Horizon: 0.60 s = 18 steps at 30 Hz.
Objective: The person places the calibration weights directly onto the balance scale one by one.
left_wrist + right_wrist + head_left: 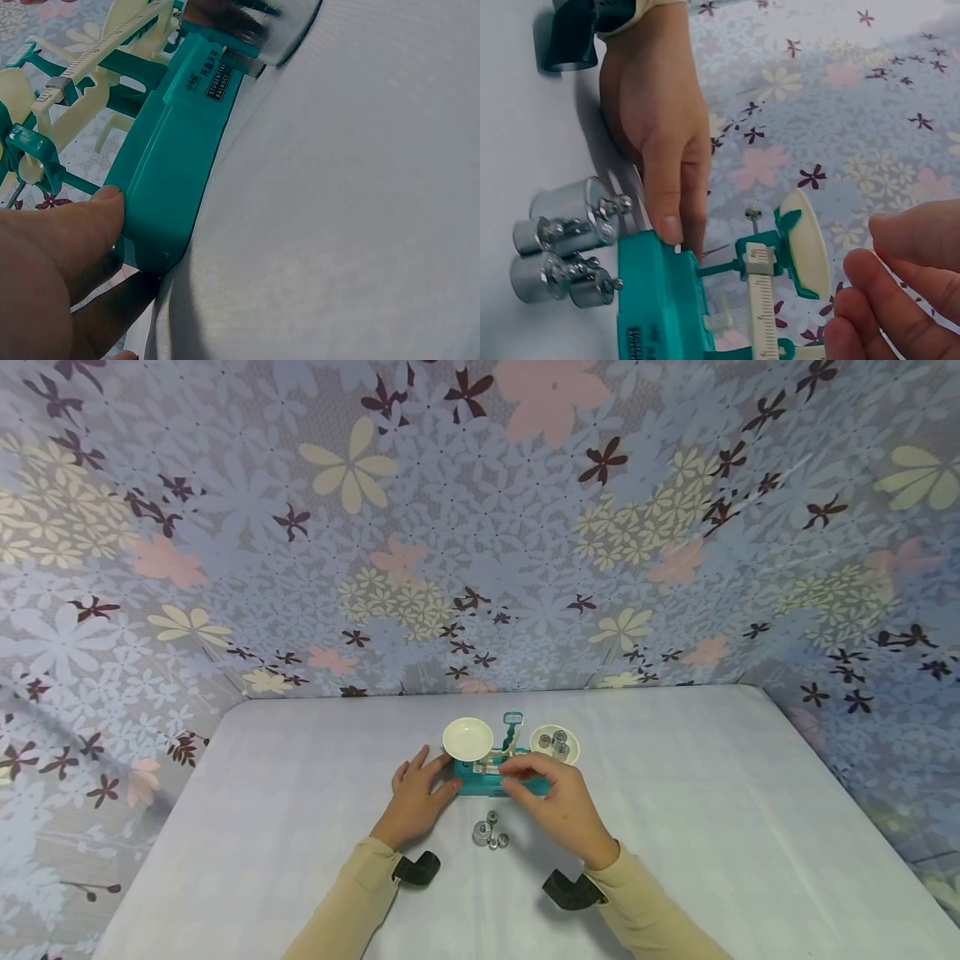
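A green and cream student balance (480, 783) stands on the table, its left end gripped by my left hand (415, 802). The left thumb (109, 214) presses the base in the left wrist view, with the other fingers around its end. My right hand (562, 802) hovers in front of the beam, fingers bent and nothing between thumb and fingertips in the right wrist view. The left pan (468, 739) is bare. On the right pan (572, 750) stand several metal weights (560, 747). A metal rider (759, 259) sits on the marked beam (762, 311).
In front of the balance, between my forearms, stands a group of metal weights (482, 833), one clearly larger. White cloth (300, 777) covers the table. A flower-patterned backdrop (480, 568) rises behind its far edge. Black wrist mounts (417, 868) stick out from both sleeves.
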Motion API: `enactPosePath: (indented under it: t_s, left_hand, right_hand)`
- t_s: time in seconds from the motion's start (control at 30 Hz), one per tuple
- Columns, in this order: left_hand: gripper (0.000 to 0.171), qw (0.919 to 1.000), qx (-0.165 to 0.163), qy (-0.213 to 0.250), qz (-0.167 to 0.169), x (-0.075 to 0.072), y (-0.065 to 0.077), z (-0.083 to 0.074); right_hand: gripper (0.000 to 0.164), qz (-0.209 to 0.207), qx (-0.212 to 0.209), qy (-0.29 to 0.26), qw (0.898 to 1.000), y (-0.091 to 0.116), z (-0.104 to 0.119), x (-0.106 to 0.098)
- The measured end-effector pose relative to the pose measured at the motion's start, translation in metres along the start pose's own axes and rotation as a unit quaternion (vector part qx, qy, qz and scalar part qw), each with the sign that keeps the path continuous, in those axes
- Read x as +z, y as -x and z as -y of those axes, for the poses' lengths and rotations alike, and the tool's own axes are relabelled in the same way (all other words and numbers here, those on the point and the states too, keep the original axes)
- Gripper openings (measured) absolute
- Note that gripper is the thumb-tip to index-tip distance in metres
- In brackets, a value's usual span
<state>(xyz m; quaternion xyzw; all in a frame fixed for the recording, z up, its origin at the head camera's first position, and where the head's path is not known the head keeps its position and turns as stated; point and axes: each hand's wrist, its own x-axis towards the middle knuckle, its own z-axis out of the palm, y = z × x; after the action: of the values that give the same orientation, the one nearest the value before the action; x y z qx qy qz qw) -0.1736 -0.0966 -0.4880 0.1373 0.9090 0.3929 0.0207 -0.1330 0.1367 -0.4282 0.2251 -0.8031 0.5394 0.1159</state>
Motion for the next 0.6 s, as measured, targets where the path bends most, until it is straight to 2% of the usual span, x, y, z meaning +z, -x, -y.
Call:
enactPosePath:
  t_s: [0.6]
  left_hand:
    - [0.051, 1.0, 0.005, 0.002, -0.002, 0.001, 0.0, 0.002]
  right_hand:
    - [0.02, 0.075, 0.037, 0.021, 0.996, 0.004, -0.014, 0.012]
